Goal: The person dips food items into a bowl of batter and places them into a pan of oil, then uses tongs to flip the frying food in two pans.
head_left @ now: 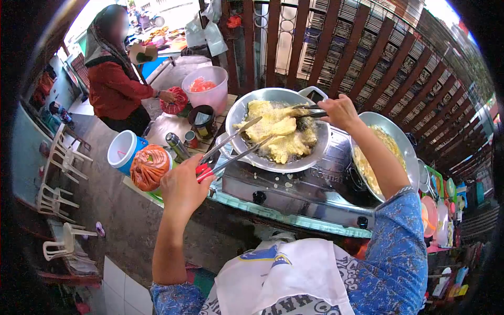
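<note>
My left hand (184,186) is closed around metal tongs (236,157) with red grips. Their two arms are spread, with the tips at the near-left side of a battered, pale yellow piece (278,131). On the far right, my right hand (341,111) is closed on dark tongs (312,111), whose ends lie over the same food. Several battered pieces sit in hot oil in a wide metal pan (231,128). What the batter covers cannot be made out. The pan rests on a steel gas stove (273,191).
A second pan (412,144) with yellow food stands to the right. At left are a pink tub (220,86), a blue-white bucket (123,147), an orange-filled bag (150,167) and a flask (177,146). A person (115,79) touches a red bag. Slatted fencing (362,52) runs behind.
</note>
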Demonstrator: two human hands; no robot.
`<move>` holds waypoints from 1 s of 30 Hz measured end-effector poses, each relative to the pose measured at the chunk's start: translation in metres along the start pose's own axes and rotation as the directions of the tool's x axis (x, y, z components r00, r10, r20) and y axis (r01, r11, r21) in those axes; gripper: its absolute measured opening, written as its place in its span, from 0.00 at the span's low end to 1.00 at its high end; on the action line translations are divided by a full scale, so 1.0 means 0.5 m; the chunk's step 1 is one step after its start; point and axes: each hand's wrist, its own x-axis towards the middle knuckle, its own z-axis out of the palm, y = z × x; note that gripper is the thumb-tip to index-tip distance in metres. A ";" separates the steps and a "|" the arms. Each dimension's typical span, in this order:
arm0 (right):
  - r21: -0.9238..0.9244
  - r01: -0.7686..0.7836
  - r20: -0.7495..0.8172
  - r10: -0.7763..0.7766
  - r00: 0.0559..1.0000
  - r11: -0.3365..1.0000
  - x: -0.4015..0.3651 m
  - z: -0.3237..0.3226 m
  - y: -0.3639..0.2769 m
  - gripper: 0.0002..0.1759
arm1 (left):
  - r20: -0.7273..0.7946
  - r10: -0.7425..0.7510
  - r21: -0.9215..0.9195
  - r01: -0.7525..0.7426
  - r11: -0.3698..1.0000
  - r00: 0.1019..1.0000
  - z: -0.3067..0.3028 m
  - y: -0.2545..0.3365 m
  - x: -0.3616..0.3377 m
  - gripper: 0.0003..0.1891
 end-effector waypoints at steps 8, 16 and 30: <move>-0.110 -0.084 0.004 0.085 0.996 0.990 -0.074 -0.066 -0.014 0.20 | 0.021 0.000 -0.010 0.000 1.000 1.000 0.016 -0.006 0.005 0.23; -0.179 -0.156 0.000 0.159 0.987 0.971 -0.124 -0.137 -0.028 0.21 | -0.028 -0.029 -0.010 0.029 1.000 0.999 0.020 -0.034 0.008 0.25; 0.246 -0.216 0.013 0.220 0.975 0.945 0.117 -0.027 -0.100 0.31 | -0.105 -0.162 -0.151 0.145 0.978 0.981 0.025 -0.058 -0.019 0.28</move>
